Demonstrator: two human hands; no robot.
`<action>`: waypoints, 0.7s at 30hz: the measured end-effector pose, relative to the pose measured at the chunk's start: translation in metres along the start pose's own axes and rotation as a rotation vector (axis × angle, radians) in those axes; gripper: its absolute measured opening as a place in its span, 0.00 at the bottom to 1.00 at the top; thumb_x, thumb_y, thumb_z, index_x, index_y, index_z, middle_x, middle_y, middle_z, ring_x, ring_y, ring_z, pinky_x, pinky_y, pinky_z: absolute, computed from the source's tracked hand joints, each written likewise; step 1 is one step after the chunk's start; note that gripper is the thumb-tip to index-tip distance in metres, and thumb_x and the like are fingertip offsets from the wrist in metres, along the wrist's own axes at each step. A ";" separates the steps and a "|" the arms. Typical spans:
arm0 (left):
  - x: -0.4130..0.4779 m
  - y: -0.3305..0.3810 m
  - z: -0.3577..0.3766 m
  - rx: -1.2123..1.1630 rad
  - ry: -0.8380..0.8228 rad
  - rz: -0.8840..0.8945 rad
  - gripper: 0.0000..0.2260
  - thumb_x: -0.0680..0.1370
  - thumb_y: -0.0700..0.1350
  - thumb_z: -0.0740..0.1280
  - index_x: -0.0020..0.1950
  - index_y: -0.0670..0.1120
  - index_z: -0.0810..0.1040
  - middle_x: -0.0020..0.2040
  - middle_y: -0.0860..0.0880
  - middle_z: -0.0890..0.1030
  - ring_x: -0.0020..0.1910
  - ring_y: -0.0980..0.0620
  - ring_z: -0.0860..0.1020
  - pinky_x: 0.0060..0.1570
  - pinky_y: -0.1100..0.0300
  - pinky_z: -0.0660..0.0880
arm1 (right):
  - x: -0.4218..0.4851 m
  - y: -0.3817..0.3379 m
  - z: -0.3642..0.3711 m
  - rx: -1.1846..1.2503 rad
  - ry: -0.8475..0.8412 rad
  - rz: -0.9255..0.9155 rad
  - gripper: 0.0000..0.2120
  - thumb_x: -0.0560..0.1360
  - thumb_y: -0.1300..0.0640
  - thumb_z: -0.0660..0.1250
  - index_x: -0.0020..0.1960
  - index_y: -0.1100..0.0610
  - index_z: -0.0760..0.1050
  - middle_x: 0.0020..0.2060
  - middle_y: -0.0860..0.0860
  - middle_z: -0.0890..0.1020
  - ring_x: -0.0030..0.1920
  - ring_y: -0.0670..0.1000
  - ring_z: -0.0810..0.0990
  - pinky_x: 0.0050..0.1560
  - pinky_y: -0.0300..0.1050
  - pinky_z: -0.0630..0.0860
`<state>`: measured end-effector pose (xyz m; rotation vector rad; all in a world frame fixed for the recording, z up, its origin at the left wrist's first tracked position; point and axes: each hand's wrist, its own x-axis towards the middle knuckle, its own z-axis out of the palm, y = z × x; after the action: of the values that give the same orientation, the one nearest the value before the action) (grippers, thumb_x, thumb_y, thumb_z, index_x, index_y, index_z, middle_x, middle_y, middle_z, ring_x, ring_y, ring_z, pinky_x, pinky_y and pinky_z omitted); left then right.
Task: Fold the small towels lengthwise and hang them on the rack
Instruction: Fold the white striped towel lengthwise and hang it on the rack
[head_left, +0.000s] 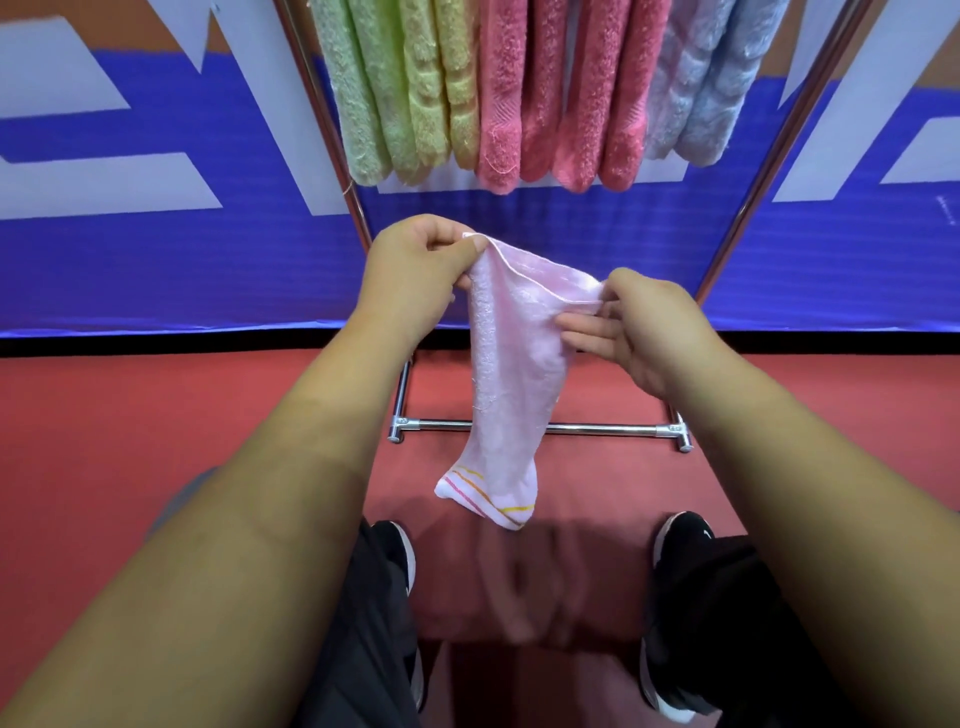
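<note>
A small pale pink towel (511, 374) with orange and pink stripes at its lower end hangs in the air in front of me. My left hand (415, 275) pinches its upper left corner. My right hand (641, 332) grips the upper right corner, fingers spread along the edge. The towel droops narrow and slightly twisted between them. Behind it stands the chrome rack (769, 171), its base bar (597, 429) on the floor. Several folded towels hang from the rack above: green (363, 104), yellow-green (447, 88), pink (556, 98) and light blue (701, 88).
The rack stands before a blue and white banner wall (156, 249). The floor (130, 405) is red. My two black shoes (680, 540) stand on either side of the space below the towel.
</note>
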<state>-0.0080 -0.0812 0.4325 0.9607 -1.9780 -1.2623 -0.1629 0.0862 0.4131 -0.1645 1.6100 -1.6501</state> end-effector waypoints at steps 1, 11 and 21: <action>0.000 0.001 -0.001 -0.003 0.009 -0.001 0.05 0.80 0.45 0.74 0.51 0.44 0.86 0.41 0.51 0.86 0.35 0.59 0.82 0.37 0.59 0.80 | 0.001 -0.001 -0.001 0.009 -0.016 0.003 0.08 0.79 0.66 0.57 0.54 0.63 0.73 0.53 0.67 0.85 0.48 0.60 0.91 0.55 0.55 0.88; -0.013 0.017 0.003 0.044 -0.098 0.085 0.02 0.80 0.43 0.75 0.50 0.44 0.86 0.39 0.51 0.86 0.37 0.58 0.83 0.37 0.66 0.77 | 0.003 0.003 -0.027 -0.496 0.144 -0.195 0.05 0.77 0.63 0.61 0.49 0.57 0.75 0.35 0.60 0.87 0.33 0.55 0.86 0.40 0.49 0.84; -0.015 0.024 0.005 -0.089 -0.025 0.011 0.03 0.83 0.41 0.71 0.51 0.43 0.83 0.43 0.44 0.87 0.43 0.47 0.89 0.46 0.52 0.86 | -0.012 -0.017 -0.025 -0.473 0.081 -0.310 0.13 0.71 0.55 0.63 0.47 0.52 0.87 0.43 0.51 0.90 0.50 0.56 0.90 0.61 0.56 0.85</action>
<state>-0.0097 -0.0600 0.4514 0.8938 -1.9260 -1.3510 -0.1774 0.1106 0.4287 -0.6222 2.1007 -1.4794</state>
